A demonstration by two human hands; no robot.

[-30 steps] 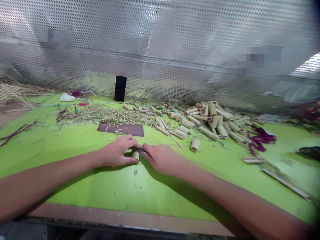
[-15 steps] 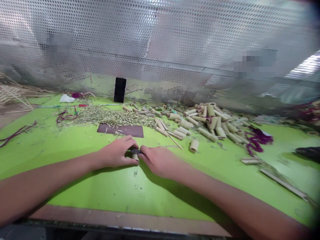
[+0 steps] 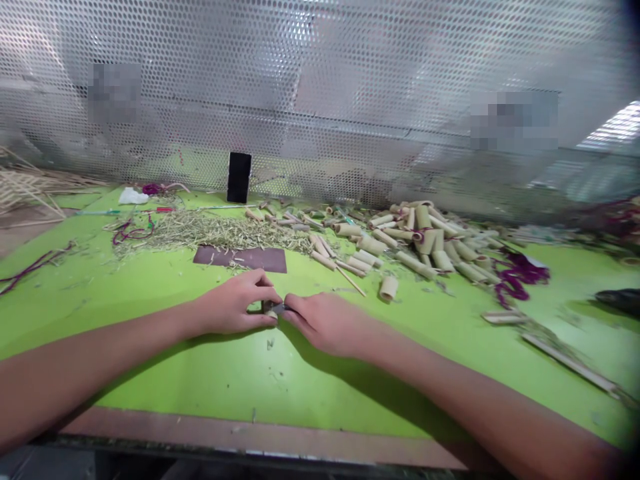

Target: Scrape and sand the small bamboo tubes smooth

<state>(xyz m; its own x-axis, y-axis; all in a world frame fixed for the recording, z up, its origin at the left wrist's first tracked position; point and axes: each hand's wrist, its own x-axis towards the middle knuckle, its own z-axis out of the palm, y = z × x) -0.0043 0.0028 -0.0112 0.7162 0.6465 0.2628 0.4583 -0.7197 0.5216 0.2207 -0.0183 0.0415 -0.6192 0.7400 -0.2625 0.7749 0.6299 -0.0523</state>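
Dry, splintery shavings [image 3: 210, 233] in a loose drift over the smooth green table [image 3: 165, 373], then a flat brown sheet [image 3: 240, 259]. Left hand [image 3: 230, 305] with fingers curled closed around a short hollow bamboo tube [image 3: 269, 307], between both hands. Right hand [image 3: 320, 325] with fingers pinched on a small dark blade [image 3: 281, 308] (thin, hard to make out) against the tube. Farther right, a heap of cut cylindrical bamboo pieces [image 3: 425, 243], then tangled purple cord [image 3: 517, 277].
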